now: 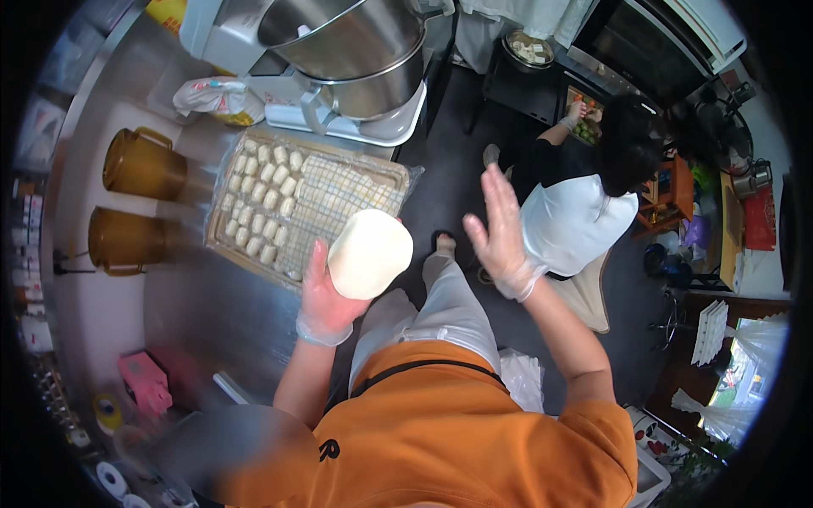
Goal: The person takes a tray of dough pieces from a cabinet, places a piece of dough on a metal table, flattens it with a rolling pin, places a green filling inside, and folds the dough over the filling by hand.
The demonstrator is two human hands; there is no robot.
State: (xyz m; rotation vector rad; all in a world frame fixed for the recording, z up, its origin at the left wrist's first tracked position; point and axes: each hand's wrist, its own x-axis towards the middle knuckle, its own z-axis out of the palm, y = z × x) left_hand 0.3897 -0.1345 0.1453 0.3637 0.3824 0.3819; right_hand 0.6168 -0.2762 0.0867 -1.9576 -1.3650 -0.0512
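My left hand, in a thin clear glove, holds up a flat round disc of pale dough just off the counter's edge. To its right my gloved right hand is raised with fingers spread and nothing in it, a short gap from the dough. Beyond the dough, a wooden tray on the steel counter carries several small dough pieces in rows under a wire rack and plastic film.
A large steel mixer bowl stands behind the tray. Two amber lidded jugs sit at the counter's left, a pink box nearer me. Another person in a white top crouches on the dark floor to the right.
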